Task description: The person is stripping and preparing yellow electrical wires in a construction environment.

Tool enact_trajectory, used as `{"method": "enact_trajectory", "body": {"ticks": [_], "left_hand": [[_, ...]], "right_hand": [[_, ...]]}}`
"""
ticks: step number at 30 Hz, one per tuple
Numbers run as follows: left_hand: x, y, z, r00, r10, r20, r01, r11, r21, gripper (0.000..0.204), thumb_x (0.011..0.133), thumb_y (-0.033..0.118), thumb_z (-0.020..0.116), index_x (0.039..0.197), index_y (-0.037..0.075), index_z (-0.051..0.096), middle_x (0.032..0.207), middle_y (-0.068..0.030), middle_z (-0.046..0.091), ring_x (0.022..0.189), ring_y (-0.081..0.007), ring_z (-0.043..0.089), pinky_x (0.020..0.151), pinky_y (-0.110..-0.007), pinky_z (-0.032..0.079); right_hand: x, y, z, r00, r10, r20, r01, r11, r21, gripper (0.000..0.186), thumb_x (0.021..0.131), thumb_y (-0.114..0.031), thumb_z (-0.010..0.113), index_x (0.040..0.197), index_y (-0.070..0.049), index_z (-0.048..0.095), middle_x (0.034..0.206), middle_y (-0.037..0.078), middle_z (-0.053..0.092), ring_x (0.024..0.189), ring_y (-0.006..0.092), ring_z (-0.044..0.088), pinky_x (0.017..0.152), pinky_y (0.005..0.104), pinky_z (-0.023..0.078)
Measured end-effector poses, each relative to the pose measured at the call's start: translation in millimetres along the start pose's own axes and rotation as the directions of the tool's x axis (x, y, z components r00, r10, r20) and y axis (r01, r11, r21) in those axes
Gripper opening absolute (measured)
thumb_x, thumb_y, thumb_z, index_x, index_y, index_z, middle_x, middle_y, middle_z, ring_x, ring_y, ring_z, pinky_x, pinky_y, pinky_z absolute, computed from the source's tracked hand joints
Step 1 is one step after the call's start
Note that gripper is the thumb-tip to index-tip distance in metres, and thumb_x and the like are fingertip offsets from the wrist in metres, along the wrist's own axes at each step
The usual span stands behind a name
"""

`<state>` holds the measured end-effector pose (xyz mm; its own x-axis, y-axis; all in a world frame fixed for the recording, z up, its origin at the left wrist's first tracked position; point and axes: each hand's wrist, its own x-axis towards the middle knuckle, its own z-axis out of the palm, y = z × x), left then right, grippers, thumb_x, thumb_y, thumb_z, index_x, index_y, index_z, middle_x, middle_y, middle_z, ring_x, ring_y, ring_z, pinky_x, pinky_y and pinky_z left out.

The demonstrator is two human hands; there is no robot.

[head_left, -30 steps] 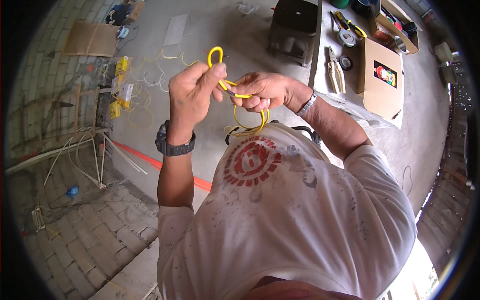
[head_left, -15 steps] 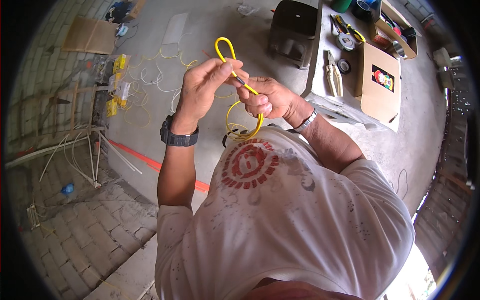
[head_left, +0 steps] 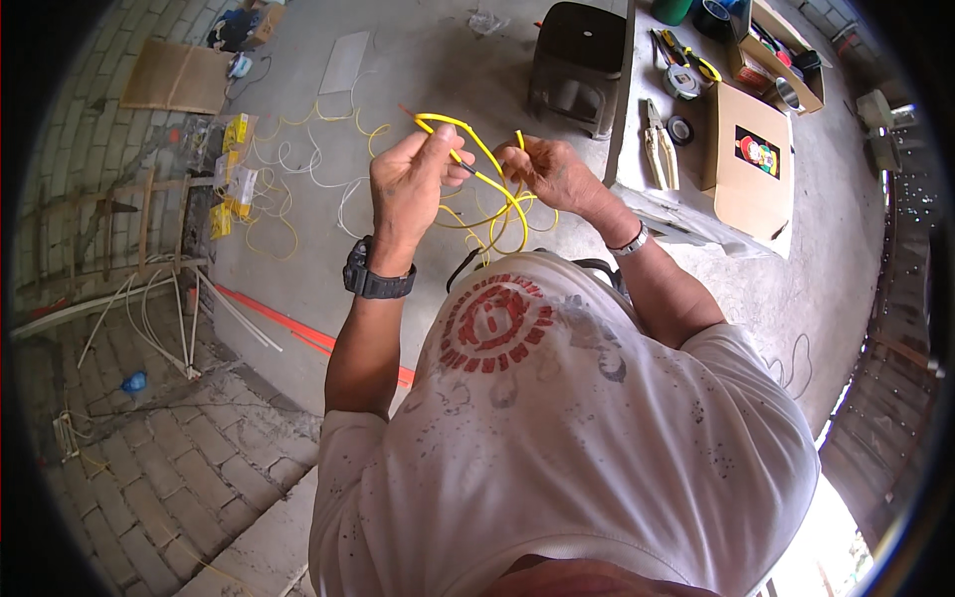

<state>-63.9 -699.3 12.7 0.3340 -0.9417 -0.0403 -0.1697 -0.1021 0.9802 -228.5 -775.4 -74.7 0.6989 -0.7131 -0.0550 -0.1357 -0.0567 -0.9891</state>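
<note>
Far left, a cardboard sheet lies on the concrete floor. Right of it, small yellow packets sit among loose white and yellow wire offcuts.

Left hand: raised at chest height, a black wristwatch on the wrist. Thumb and fingers are pinched together on the yellow wire, clamping it just below a bent loop that rises above the hand.

The yellow wire spans the gap between both hands and hangs in several loose coils beneath them, in front of the white shirt.

Right hand: closed on a second part of the same wire, fingers curled around a short upright end.

Handling judgement: the wire appears light and springy. It holds a bend yet will try to uncoil, and its smooth insulation may slip. Grip it close to each bend, between thumb and forefinger, not on the hanging coils.

Right of the hands stands a dark stool. Beyond it, a table carries pliers, a tape roll and a cardboard box.
</note>
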Motion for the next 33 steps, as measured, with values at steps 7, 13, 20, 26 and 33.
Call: {"method": "enact_trajectory", "body": {"ticks": [7,13,20,26,33], "left_hand": [[5,2,5,0.996,-0.001,-0.094,-0.004,0.999,-0.047,0.033,0.09,0.027,0.058,0.089,-0.006,0.064,0.075,-0.0133,0.066,0.061,-0.0159,0.063,0.059,-0.026,0.053],[3,4,10,0.994,-0.028,-0.103,0.022,0.998,-0.066,0.03,0.09,0.025,0.058,0.089,-0.005,0.063,0.076,-0.0131,0.065,0.062,-0.0174,0.063,0.059,-0.028,0.053],[-3,3,9,0.997,-0.082,0.003,0.08,0.968,-0.239,0.027,0.091,0.023,0.056,0.096,-0.003,0.061,0.083,-0.013,0.065,0.07,-0.0183,0.064,0.065,-0.028,0.054],[-12,12,4,0.958,0.263,0.114,-0.243,0.956,-0.166,0.024,0.09,0.016,0.057,0.103,-0.004,0.06,0.106,-0.0146,0.061,0.091,-0.0207,0.062,0.082,-0.034,0.051],[-8,14,-1,0.884,0.397,0.246,-0.373,0.918,-0.138,0.021,0.088,0.018,0.063,0.089,-0.003,0.063,0.077,-0.008,0.065,0.066,-0.0144,0.063,0.061,-0.025,0.051]], "right_hand": [[-18,-17,21,0.986,-0.156,-0.057,0.166,0.934,0.317,0.026,0.09,-0.024,0.06,0.095,0.002,0.058,0.07,0.009,0.063,0.064,0.0124,0.058,0.063,0.0285,0.049],[-27,-34,20,0.974,-0.097,-0.205,0.065,0.985,-0.157,0.024,0.084,-0.02,0.068,0.088,0.002,0.058,0.065,0.007,0.059,0.061,0.0095,0.054,0.058,0.0268,0.047],[-24,-36,11,0.968,-0.141,-0.207,0.186,0.957,0.222,0.018,0.09,-0.016,0.06,0.083,0.0,0.06,0.061,-0.002,0.053,0.055,0.0047,0.044,0.049,0.0224,0.038],[-31,-32,-13,0.968,-0.059,0.244,-0.146,0.657,0.74,0.022,0.094,-0.023,0.054,0.09,-0.002,0.061,0.054,-0.006,0.033,0.045,0.0041,0.027,0.038,0.0206,0.022],[-35,-44,-8,0.918,-0.078,0.388,-0.32,0.433,0.843,0.025,0.096,-0.024,0.049,0.091,0.0,0.057,0.053,-0.005,0.036,0.043,0.0031,0.028,0.035,0.0174,0.021]]}}
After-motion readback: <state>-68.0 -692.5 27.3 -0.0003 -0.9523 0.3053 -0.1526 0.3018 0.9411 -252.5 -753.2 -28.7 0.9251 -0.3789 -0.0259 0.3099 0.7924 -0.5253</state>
